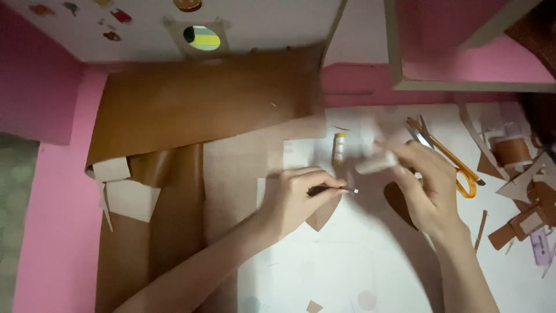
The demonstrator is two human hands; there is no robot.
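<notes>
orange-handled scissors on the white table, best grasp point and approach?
Probably the orange handles: they lie flat at the near right end, loops clear of the scraps. Come from above on the right; the right hand covers the blade end up left, so that side is blocked.

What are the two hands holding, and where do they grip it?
The left hand pinches a thin dark stick near its middle. The right hand grips a blurred whitish tube by one end.

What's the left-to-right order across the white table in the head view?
Brown leather sheet → left hand → small glue stick → right hand → orange-handled scissors → brown scraps pile.
</notes>
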